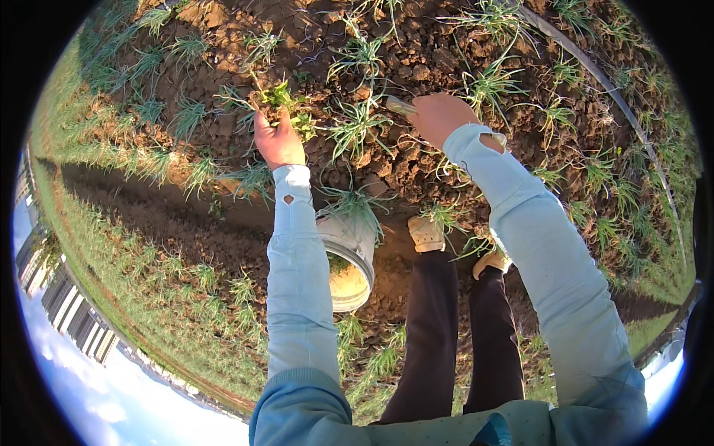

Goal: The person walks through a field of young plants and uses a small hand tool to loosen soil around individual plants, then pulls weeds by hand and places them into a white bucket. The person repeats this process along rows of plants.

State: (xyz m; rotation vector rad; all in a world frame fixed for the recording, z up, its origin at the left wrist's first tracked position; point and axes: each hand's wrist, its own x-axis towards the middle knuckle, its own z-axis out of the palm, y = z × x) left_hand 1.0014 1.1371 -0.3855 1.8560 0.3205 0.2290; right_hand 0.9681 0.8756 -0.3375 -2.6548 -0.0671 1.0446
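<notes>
My left hand (280,139) grips a bunch of leafy green weeds (279,96), with pale stems sticking out on its far left side. My right hand (443,118) is closed around the handle of a hand tool (399,106); its working end cannot be made out against the soil. Between the two hands grows a clump of onion-like plants (357,125) with thin blue-green leaves. Below my left forearm a white plastic bucket (365,245) lies tilted, its mouth toward me, with some green matter inside.
Loose, cloddy brown soil (415,161) lies around several more onion-like clumps (493,83). A dark hose or pipe (602,81) curves along the right. My feet in light clogs (427,234) stand in the furrow beside the bucket. Far off at left are tall buildings (78,312).
</notes>
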